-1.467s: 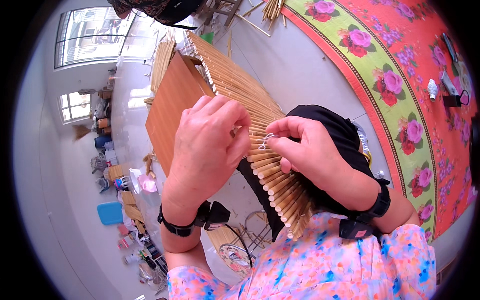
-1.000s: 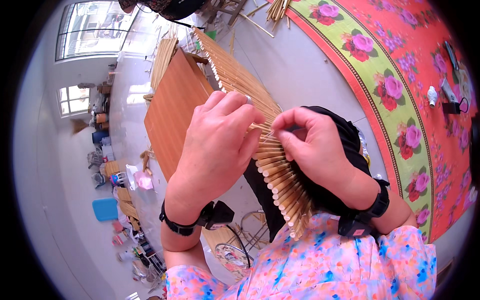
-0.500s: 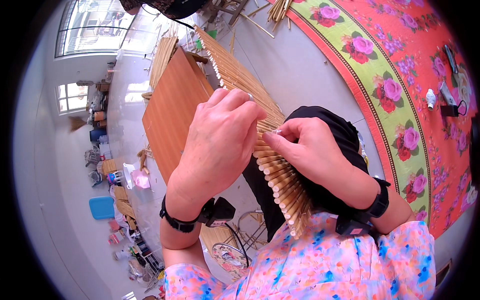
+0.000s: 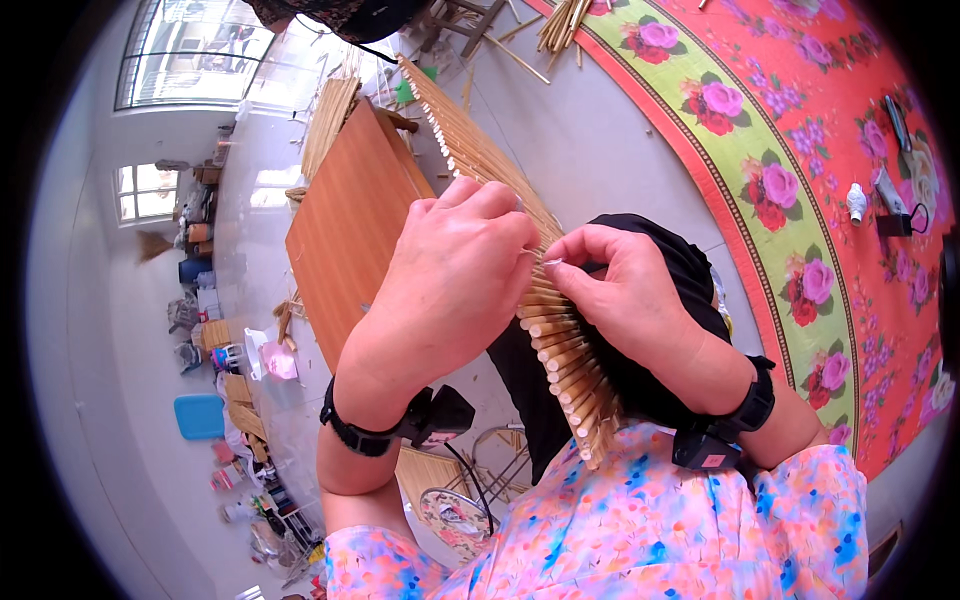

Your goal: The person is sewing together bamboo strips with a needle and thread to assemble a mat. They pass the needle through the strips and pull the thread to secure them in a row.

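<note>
A long mat of straw-coloured stalks (image 4: pixel 572 368) laid side by side, with pale cut ends along its left edge, lies across my lap and runs away to the far left. Above it my left hand (image 4: pixel 462 265) is closed, fingers curled and fingertips pinched together. Close by on its right, my right hand (image 4: pixel 625 280) pinches a thin white thread (image 4: pixel 552 262) between thumb and forefinger. A fine strand of it seems to reach my left fingertips, which are mostly hidden behind the hand. Both hands are just over the stalks.
An orange-brown wooden board (image 4: pixel 345 225) stands left of the mat. A red flowered cloth (image 4: pixel 800 130) covers the right side, with small tools on it. Loose stalks (image 4: pixel 565 25) lie on the floor at the far end. A round stool (image 4: pixel 455 520) is at lower left.
Both hands have shifted slightly to the right and stay close together over the stalks. My right fingers remain pinched on the thread.
</note>
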Available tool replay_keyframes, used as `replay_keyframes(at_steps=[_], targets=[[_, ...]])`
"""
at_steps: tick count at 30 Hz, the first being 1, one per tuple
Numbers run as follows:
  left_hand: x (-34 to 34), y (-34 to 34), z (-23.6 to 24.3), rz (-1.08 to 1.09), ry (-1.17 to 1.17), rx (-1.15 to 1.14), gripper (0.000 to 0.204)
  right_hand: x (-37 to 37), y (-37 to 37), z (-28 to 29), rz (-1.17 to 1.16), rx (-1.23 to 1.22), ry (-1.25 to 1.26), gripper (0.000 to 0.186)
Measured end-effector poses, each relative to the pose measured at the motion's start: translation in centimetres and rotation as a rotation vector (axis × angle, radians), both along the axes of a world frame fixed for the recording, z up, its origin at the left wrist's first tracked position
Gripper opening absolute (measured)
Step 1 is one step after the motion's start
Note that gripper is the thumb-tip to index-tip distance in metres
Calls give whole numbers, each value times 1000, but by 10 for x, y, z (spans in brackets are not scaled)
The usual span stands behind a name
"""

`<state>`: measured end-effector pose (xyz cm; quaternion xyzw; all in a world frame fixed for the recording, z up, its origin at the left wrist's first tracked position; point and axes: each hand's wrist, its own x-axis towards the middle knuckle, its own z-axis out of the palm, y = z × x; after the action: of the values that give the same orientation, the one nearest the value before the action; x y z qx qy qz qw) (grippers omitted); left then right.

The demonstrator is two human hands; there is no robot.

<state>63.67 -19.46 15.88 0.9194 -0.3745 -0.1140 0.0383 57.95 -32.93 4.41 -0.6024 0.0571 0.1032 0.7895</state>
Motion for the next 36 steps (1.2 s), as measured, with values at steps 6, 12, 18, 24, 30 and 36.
replay_keyframes(at_steps=[6,12,18,24,30,36], targets=[[1,-6,-2,-61,-38,154,7,0,-7,3,-52,-15,-5,12],[10,-12,-10,-36,0,174,4,-1,-5,4,-26,15,4,11],[8,-3,-14,53,60,22,5,-3,-16,7,71,264,143,14],[9,2,-19,80,97,-141,7,-6,-13,11,72,588,231,40],[9,5,-21,122,156,-251,10,-3,2,9,52,547,162,31],[5,5,-19,98,95,-218,9,-3,1,7,27,324,173,13]])
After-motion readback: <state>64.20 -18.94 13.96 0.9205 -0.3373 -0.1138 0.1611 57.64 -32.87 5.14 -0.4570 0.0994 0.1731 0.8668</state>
